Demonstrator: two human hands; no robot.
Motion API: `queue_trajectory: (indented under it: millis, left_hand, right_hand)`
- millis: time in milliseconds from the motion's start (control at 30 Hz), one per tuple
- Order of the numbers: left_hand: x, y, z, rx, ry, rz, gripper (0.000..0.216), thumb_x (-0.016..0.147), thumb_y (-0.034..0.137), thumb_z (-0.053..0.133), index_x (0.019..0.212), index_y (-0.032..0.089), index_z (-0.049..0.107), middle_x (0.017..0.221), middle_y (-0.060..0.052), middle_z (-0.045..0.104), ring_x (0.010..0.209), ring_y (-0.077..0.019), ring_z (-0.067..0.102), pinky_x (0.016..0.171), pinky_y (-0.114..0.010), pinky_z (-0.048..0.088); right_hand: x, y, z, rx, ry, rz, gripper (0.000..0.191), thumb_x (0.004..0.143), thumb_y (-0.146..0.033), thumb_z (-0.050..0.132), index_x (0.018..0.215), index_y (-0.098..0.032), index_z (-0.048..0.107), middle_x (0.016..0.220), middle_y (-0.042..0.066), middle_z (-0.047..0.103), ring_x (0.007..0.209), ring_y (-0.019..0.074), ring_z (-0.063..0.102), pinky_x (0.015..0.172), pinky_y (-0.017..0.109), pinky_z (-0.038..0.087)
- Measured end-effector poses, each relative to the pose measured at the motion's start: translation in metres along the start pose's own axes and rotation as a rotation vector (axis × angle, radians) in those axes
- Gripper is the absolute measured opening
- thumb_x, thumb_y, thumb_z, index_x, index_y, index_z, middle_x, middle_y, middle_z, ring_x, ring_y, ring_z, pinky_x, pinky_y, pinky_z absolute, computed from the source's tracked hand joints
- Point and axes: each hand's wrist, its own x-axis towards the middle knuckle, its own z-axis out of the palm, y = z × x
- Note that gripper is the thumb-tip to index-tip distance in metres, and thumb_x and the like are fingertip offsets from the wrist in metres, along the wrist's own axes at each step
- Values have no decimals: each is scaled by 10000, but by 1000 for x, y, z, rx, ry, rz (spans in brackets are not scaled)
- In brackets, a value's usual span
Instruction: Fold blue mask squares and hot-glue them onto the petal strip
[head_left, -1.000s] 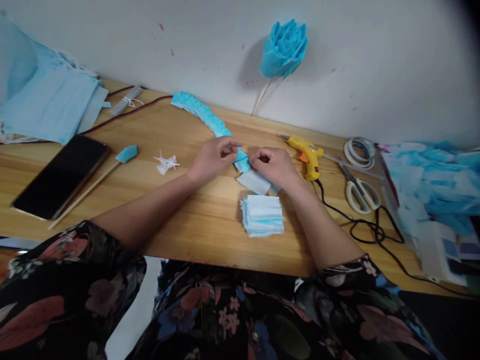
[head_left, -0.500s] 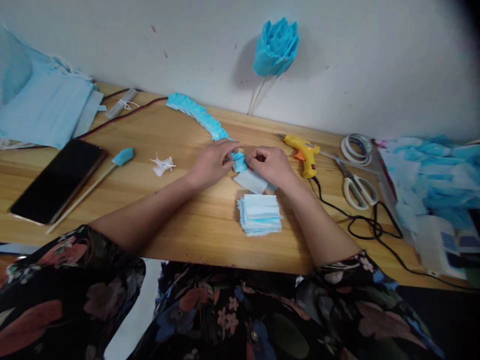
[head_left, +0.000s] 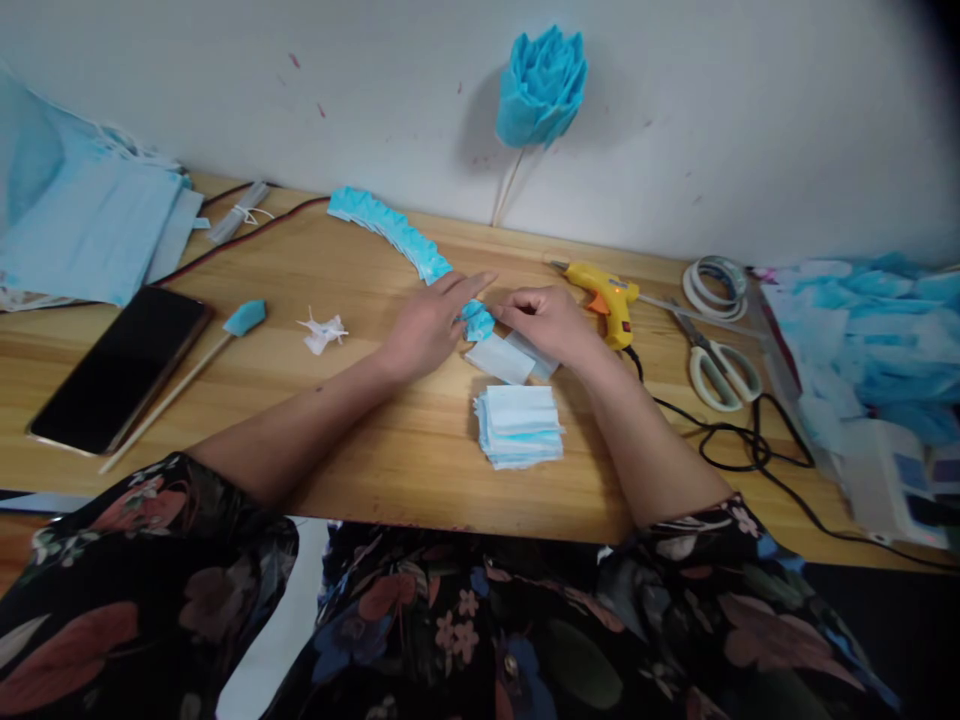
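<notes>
Both hands: meet near the middle of the bench, over one small folded blue piece.
Left hand: grip released, fingers laid out flat, fingertips resting on the blue piece.
Right hand: grip clenched, fingertips seemingly pinching the blue piece's right end; the contact itself is hidden.
Blue piece: sits at the near end of the pleated blue chain, which runs toward the far edge. A pale sheet touches it on the near side.
Supply: stack of squares toward the near edge, just beside the right forearm.
Doing it well, I'd judge: hold the piece flat with the left fingers while the right pinch sets the crease, with edges lined up to the chain's last fold.
Mind: glue gun just beyond the right hand, its cord trailing toward the right edge.
</notes>
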Motion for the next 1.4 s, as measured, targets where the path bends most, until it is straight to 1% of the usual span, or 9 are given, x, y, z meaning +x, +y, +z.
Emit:
queue_trajectory:
  millis: [100, 233, 300, 433, 600, 867, 1000, 1200, 1400]
  left_hand:
    - [0, 1, -1, 20, -8, 14, 671, 801, 17, 492, 1432, 240, 538, 1247, -76, 638, 1041, -194, 620, 979, -364, 499]
    - [-1, 2, -1, 26, -1, 16, 693, 796, 11, 484, 1451, 237, 519, 1257, -78, 631, 1034, -192, 622, 966, -353, 504]
    - [-1, 2, 0, 32, -1, 7, 702, 799, 13, 486, 1464, 237, 505, 1262, -79, 628, 1030, -187, 625, 964, -342, 503]
    - [-1, 1, 0, 47, -3, -8, 698, 810, 26, 489, 1481, 218, 481, 1262, -88, 626, 1048, -192, 632, 955, -334, 506]
    - [-1, 3, -1, 52, -4, 3, 678, 833, 43, 486, 1489, 212, 469, 1265, -94, 631, 1083, -205, 629, 944, -342, 510]
    - [-3, -5, 3, -143, 76, -24, 622, 828, 49, 486, 1426, 212, 541, 1203, -87, 661, 891, -140, 629, 847, -298, 527]
    - [-1, -14, 6, -417, 164, -139, 540, 818, 89, 533, 1348, 185, 583, 1147, -80, 679, 737, -82, 602, 714, -232, 517]
    - [4, -14, -1, -686, 236, -315, 373, 807, 104, 547, 1165, 151, 641, 1050, -73, 693, 731, -100, 628, 642, -229, 520]
    - [4, -11, -6, -659, 259, -327, 318, 807, 101, 513, 1084, 148, 663, 929, -50, 699, 674, -87, 592, 640, -224, 499]
  right_hand:
    - [1, 4, -2, 36, 19, 24, 333, 872, -430, 610, 652, -187, 669, 583, -20, 553, 586, 121, 459, 578, 279, 324]
    - [0, 1, -3, 89, 143, -13, 245, 887, -362, 576, 792, -189, 723, 733, 24, 682, 686, 163, 573, 646, 298, 414]
    - [-3, -3, -4, 83, 166, -129, 233, 897, -343, 560, 823, -199, 727, 801, 40, 714, 749, 183, 618, 709, 318, 455]
    - [-7, -9, -5, -30, 81, -431, 260, 936, -339, 516, 845, -229, 734, 861, 50, 735, 864, 208, 661, 867, 365, 483]
    - [-3, 1, 2, -181, 79, -631, 235, 909, -229, 501, 892, -232, 735, 858, 57, 741, 850, 235, 654, 833, 408, 498]
    - [0, 5, 11, -286, 59, -581, 284, 897, -165, 484, 955, -227, 755, 910, 72, 743, 880, 241, 648, 848, 417, 489]
    - [-3, 1, 13, -346, 55, -521, 288, 904, -163, 492, 978, -226, 763, 932, 71, 744, 905, 243, 642, 841, 404, 461]
    - [-7, -7, 12, -446, 42, -479, 292, 913, -170, 496, 1008, -226, 767, 961, 80, 743, 935, 260, 633, 785, 394, 416]
    - [-7, -9, 12, -489, 43, -469, 294, 923, -175, 488, 1011, -218, 765, 956, 87, 736, 931, 264, 624, 768, 392, 403]
